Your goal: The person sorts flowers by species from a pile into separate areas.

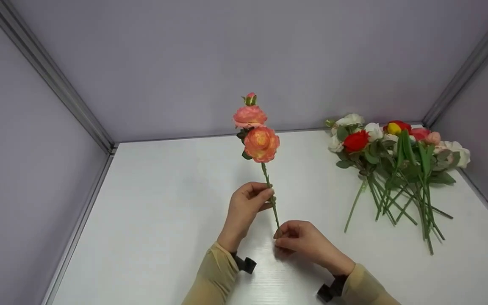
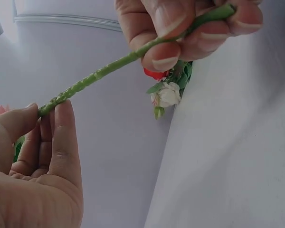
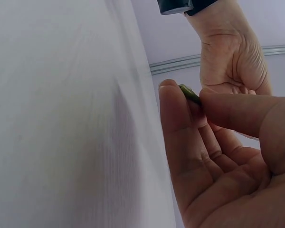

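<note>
An artificial flower stem with orange-pink blooms (image 1: 262, 144), a small bud on top and dark leaves stands near upright, leaning slightly left, in the head view. My left hand (image 1: 246, 205) pinches its green stem (image 2: 97, 75) partway down, below the blooms. Lower on the same stem, my right hand (image 1: 307, 243) pinches it near the bottom end between thumb and fingers. From the right wrist, the stem's cut end (image 3: 190, 94) shows between thumb and forefinger, with the left hand (image 3: 232, 61) beyond it.
A pile of artificial flowers (image 1: 356, 141), white, red, yellow and pink with long green stems, lies at the right back of the white table (image 1: 163, 212). Grey-lilac panels (image 1: 227, 63) wall the table at the back and both sides.
</note>
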Tool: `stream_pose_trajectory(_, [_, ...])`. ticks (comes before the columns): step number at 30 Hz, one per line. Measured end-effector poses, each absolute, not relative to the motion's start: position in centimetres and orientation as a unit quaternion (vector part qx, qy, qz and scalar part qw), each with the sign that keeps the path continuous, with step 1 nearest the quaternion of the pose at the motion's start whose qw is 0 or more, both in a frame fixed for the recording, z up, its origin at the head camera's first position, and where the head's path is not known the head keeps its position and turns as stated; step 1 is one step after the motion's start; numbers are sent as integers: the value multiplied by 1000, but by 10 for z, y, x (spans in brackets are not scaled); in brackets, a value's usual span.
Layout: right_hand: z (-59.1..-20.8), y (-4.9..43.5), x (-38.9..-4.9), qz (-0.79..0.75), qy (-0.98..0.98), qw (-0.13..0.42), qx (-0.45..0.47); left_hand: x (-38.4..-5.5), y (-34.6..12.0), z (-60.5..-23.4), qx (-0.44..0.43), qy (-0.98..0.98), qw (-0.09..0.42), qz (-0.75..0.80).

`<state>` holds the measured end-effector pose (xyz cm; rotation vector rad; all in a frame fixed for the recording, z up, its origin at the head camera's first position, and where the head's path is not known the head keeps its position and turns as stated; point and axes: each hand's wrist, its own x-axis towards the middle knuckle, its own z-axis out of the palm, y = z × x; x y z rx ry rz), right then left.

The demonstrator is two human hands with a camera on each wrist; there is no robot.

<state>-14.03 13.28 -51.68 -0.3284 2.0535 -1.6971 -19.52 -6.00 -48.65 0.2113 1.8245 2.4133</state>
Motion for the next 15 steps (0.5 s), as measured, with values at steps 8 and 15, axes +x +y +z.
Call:
stream_pose_trajectory(8, [-516, 133, -140, -614, 748, 227, -112, -194, -59, -487, 75, 628, 57, 773])
stream_pose_trajectory(15, [-518, 132, -141, -600, 761, 218, -117, -194, -60, -489, 78, 644, 37, 760])
